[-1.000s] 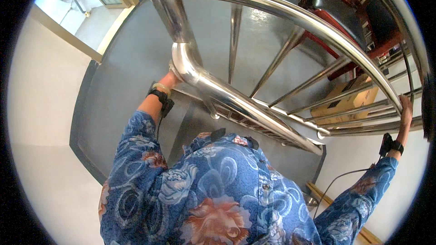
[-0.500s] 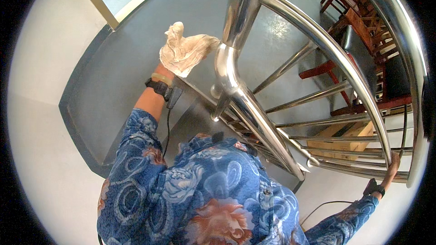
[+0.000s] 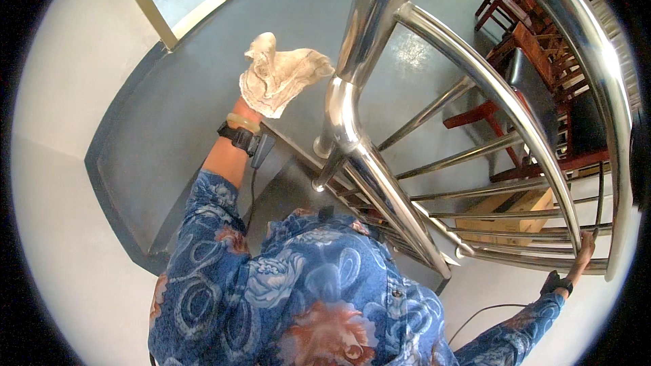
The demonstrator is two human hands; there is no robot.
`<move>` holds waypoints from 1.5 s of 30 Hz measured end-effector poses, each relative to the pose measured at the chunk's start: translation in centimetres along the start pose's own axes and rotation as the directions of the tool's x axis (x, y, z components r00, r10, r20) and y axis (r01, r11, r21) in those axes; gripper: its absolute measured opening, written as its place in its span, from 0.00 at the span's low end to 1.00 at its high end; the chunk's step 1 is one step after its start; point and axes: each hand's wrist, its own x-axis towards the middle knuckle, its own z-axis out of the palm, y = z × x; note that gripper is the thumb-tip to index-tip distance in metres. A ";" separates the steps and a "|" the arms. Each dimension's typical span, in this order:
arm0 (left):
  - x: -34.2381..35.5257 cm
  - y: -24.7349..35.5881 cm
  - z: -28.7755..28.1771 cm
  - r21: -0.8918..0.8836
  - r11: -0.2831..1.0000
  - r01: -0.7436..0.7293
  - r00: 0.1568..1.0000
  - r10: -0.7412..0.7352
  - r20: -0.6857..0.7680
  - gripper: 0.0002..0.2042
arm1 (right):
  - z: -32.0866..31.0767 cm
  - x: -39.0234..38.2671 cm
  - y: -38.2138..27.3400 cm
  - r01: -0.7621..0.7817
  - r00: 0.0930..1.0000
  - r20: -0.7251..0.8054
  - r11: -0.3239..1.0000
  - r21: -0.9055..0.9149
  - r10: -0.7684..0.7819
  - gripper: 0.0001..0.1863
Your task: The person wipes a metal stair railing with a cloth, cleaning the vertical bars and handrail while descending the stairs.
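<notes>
A crumpled off-white cloth (image 3: pixel 285 71) covers most of my left hand (image 3: pixel 248 105), which holds it just left of the upright steel post and its curved elbow joint (image 3: pixel 342 108), above the grey floor. The cloth hides most of those fingers. My right hand (image 3: pixel 584 249), low at the right, is closed on the steel railing (image 3: pixel 568 210) near where curved rails and thin bars meet. Both wrists carry black strapped devices with cables.
Dark wooden chairs (image 3: pixel 522 95) with black seats stand behind the railing, with a cardboard box (image 3: pixel 502 237) below them. An open doorway (image 3: pixel 193 0) is at the upper left, a white wall (image 3: pixel 54 129) along the left, and stair railing runs down toward my body.
My left hand with the cloth has come off the post's joint, up and leftward, exposing the cloth. The view has shifted, so my right hand on the railing appears lower in the picture.
</notes>
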 end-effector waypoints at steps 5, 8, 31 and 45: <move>0.8 0.7 -3.4 0.252 0.966 0.052 0.996 -0.031 -0.088 0.33 | -0.1 -0.8 -0.7 0.017 0.999 -0.049 0.999 -0.052 -0.019 0.22; 1.5 1.4 -6.2 0.670 0.740 0.055 0.998 -0.044 -0.033 0.26 | -0.4 -1.6 -1.6 0.025 0.997 -0.073 0.993 -0.115 -0.034 0.22; 6.5 -1.6 1.7 0.779 0.449 -0.437 0.869 0.434 0.237 0.19 | 1.3 -3.5 -4.7 0.069 0.993 -0.080 0.986 -0.149 -0.082 0.21; 3.8 1.6 -0.6 0.192 0.964 -0.183 0.940 0.114 0.322 0.22 | 1.4 -3.9 -3.5 0.137 0.965 -0.196 0.971 -0.194 -0.175 0.21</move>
